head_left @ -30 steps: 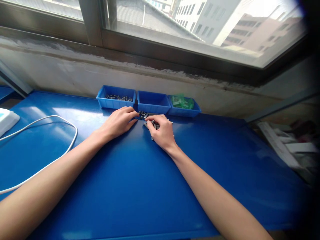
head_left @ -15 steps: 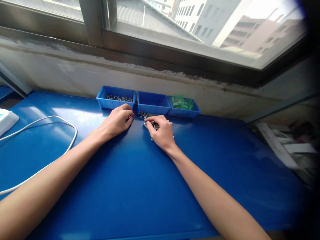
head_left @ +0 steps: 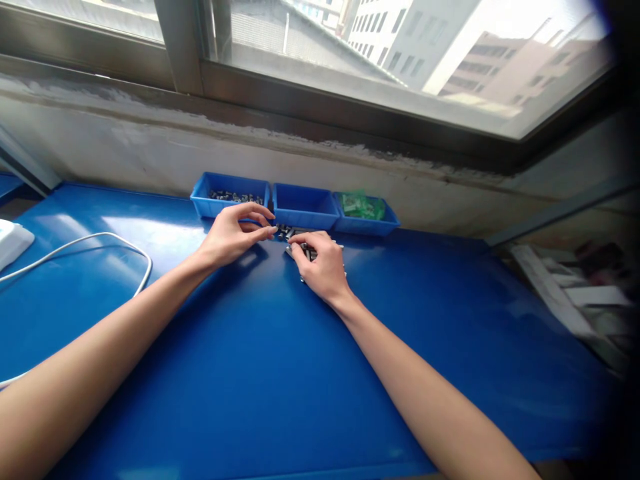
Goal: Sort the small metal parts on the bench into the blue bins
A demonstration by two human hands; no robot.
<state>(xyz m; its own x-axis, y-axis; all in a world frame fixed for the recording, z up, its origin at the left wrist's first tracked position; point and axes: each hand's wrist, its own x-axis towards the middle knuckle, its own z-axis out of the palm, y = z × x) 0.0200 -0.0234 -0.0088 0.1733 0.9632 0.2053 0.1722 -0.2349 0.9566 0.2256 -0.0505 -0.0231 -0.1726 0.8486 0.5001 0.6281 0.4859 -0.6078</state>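
My left hand [head_left: 235,233] hovers above the blue table just in front of the left bin. Its fingers are stretched and parted from the thumb, and I see nothing held between them. Small shiny metal pieces [head_left: 284,231] lie just beyond its fingertips. My right hand [head_left: 323,265] is curled over a cluster of metal parts [head_left: 310,253] on the table, thumb and fingers bent round them. The palm hides most of that cluster, and a few bits stick out beside the hand. Their exact kind is too small to make out.
Three blue bins stand against the wall: the left bin [head_left: 204,207] holds many small metal pieces, the middle bin [head_left: 305,217] shows a bare inside, and the right bin [head_left: 367,228] contains green plastic packets [head_left: 363,205]. A white cable [head_left: 143,253] runs across the left side from a white device [head_left: 15,241].
My left hand has lifted slightly and moved right, its curled fingers now spread apart toward the loose metal pieces. The right hand has stayed nearly still over the cluster.
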